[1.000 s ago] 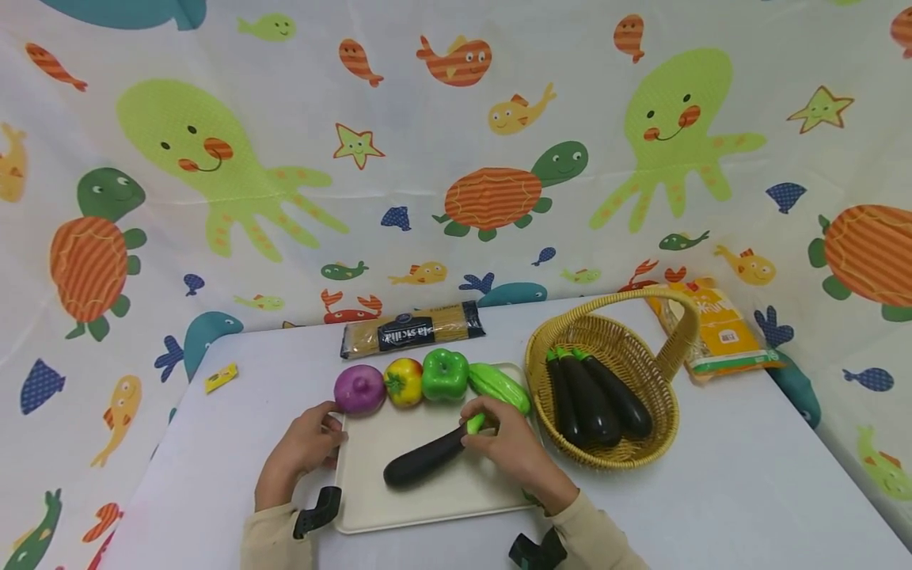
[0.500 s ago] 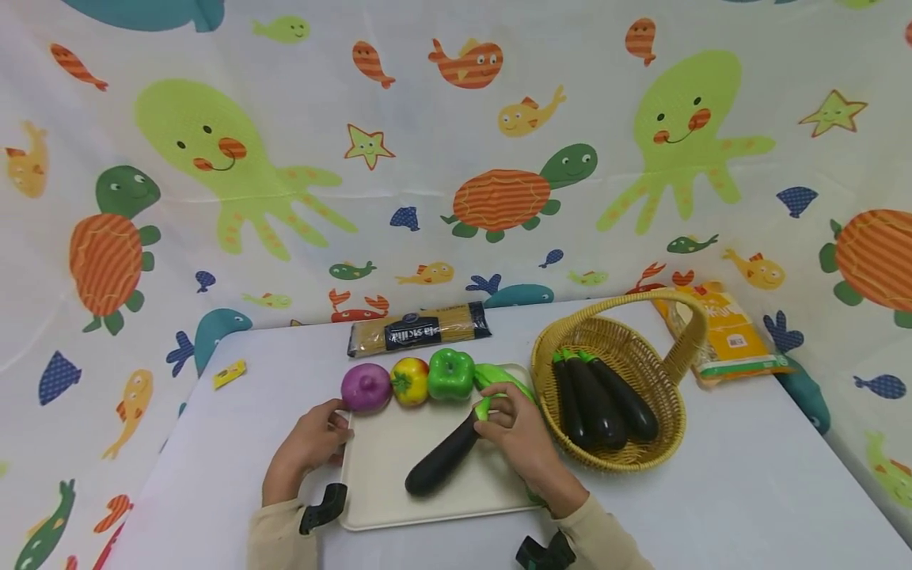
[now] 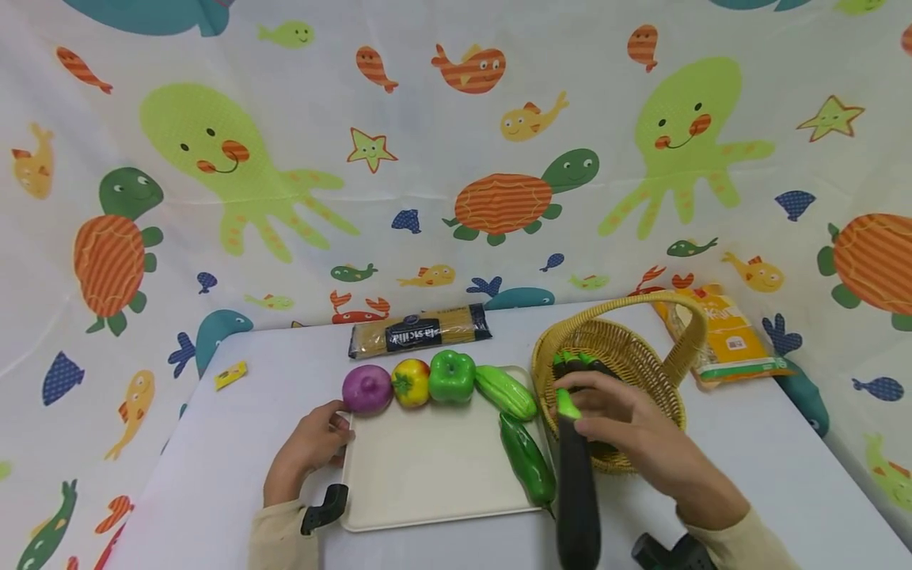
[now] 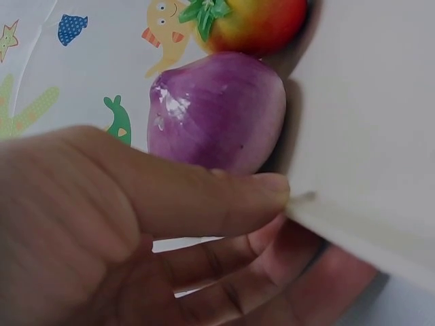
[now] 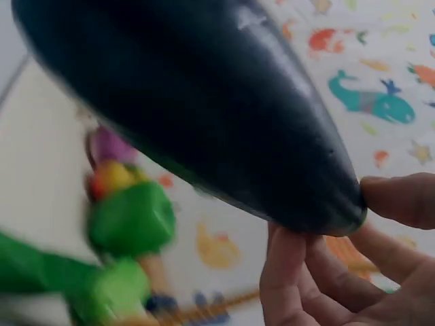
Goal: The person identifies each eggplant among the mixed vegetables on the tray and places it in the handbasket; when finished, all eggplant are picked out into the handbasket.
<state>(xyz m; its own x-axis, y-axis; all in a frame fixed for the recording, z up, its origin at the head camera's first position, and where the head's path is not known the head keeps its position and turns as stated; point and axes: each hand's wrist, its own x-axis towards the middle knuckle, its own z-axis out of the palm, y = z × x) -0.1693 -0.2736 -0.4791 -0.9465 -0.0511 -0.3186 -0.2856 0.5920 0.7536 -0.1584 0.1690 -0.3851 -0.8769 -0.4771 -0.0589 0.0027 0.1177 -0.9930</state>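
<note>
My right hand (image 3: 644, 431) pinches an eggplant (image 3: 579, 499) by its green stem end. The eggplant hangs down beside the tray's right edge, in front of the wicker basket (image 3: 673, 400). More eggplants (image 3: 570, 364) lie in that basket, mostly hidden behind the hand. On the left, my left hand (image 3: 309, 447) grips the cream tray (image 3: 427, 475) by its edge, thumb on top and fingers beneath in the left wrist view. A purple onion (image 4: 217, 112) is close to that thumb. Along the tray's right side lies a dark green pepper (image 3: 526, 459).
A yellow-red pepper (image 3: 411, 383), a green bell pepper (image 3: 452, 377) and a light green ridged vegetable (image 3: 507, 392) line the tray's far edge. Behind are a pasta pack (image 3: 420, 329) and an orange bag (image 3: 734, 340). A small yellow packet (image 3: 231, 375) lies far left.
My right hand has lifted the eggplant off the tray and carried it right, to the basket's front. The dark green pepper has come into sight. The left hand stays at the tray's edge.
</note>
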